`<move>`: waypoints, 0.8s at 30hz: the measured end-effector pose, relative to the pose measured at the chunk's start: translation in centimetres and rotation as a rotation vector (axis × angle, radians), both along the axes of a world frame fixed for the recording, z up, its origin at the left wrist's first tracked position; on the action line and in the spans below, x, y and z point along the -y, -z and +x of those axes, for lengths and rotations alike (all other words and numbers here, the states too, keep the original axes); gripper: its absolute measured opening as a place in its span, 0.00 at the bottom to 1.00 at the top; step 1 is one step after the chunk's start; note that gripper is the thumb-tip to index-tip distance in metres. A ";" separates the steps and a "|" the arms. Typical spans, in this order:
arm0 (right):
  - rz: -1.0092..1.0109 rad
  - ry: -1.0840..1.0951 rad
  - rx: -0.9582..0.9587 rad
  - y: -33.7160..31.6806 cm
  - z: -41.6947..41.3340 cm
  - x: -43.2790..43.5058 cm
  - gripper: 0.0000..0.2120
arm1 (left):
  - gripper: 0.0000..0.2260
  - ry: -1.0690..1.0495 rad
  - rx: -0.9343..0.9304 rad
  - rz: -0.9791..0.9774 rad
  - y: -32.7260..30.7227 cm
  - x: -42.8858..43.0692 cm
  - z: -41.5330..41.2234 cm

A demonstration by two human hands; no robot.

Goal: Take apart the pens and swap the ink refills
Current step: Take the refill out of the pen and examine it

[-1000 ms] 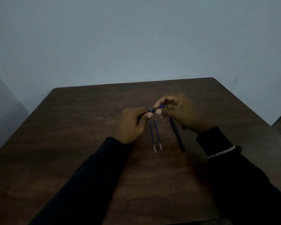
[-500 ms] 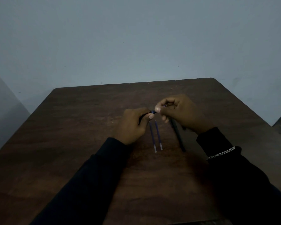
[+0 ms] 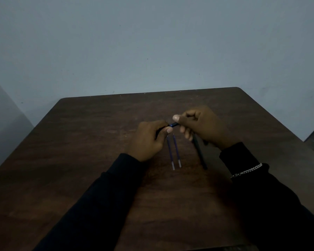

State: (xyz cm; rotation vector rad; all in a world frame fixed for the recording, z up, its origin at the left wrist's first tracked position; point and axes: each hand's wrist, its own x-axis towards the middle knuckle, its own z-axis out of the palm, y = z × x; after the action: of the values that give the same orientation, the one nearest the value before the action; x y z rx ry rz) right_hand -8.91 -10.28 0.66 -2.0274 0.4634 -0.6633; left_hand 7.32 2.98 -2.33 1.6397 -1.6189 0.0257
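I am gripping a dark pen (image 3: 173, 125) between both hands just above the table (image 3: 98, 142): my left hand (image 3: 149, 140) is curling around 1 end, and my right hand (image 3: 205, 125) is pinching the other with thumb and fingers, leaving only a short blue stretch showing in the gap. If I am twisting too hard here, I think a small part could slip from my fingertips and drop, or my right hand could knock the black barrel (image 3: 199, 153) lying just under it. The left refill (image 3: 170, 153) and the right refill (image 3: 176, 151) are lying side by side below the gap, looking alike in this dim light, so I could be mixing them up. The pen's long axis is running from hand to hand, rising slightly toward my right; I cannot tell which end is the tip. Both refills are pointing their pale ends toward me.
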 end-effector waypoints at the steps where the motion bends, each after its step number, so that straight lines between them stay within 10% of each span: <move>1: -0.006 -0.015 -0.001 0.1 0.0 0.0 0.12 | 0.12 -0.001 0.001 -0.002 0.1 0.0 0.0; 24: 0.009 -0.096 0.024 0.1 -0.1 0.5 0.05 | 0.12 -0.009 -0.022 0.015 0.3 0.1 0.2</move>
State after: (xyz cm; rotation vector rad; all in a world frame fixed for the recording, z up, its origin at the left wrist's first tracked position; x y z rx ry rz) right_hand -9.00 -10.77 0.59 -2.0172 0.3519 -0.6254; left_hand 7.55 2.88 -2.58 1.6531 -1.5985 0.0003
